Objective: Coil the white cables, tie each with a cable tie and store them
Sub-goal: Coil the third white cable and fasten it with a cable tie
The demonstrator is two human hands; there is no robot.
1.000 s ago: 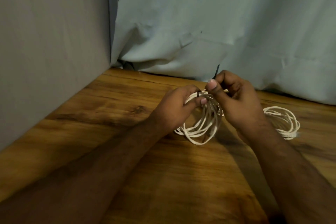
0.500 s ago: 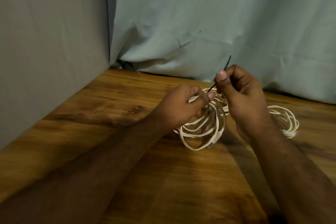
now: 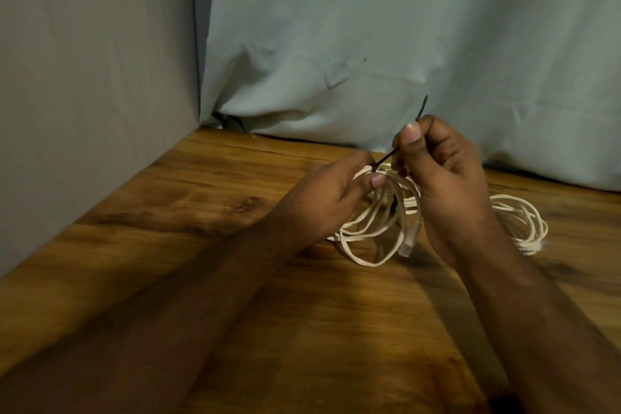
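Two loose coils of thin white cable lie on the brown wood-grain desk, which backs onto a pale grey-blue cloth backdrop. The nearer white cable coil sits at the centre, partly lifted between the hands, with a clear plug end dangling at its near right side. The second white cable coil rests flat on the desk, further right and partly hidden behind the right forearm.

The left hand grips the gathered loops at the top of the nearer coil, thumb pressed over the strands. The right hand pinches the thin black plastic cable tie between thumb and curled fingers; the tie's tail sticks up past the knuckles, and its lower end meets the bundle at the left fingertips.

Judging by this, the tying step is under way on the first coil: the tie looks threaded and is being drawn snug. Next calls for a steady pull along the tie while the left hand holds the loops together.
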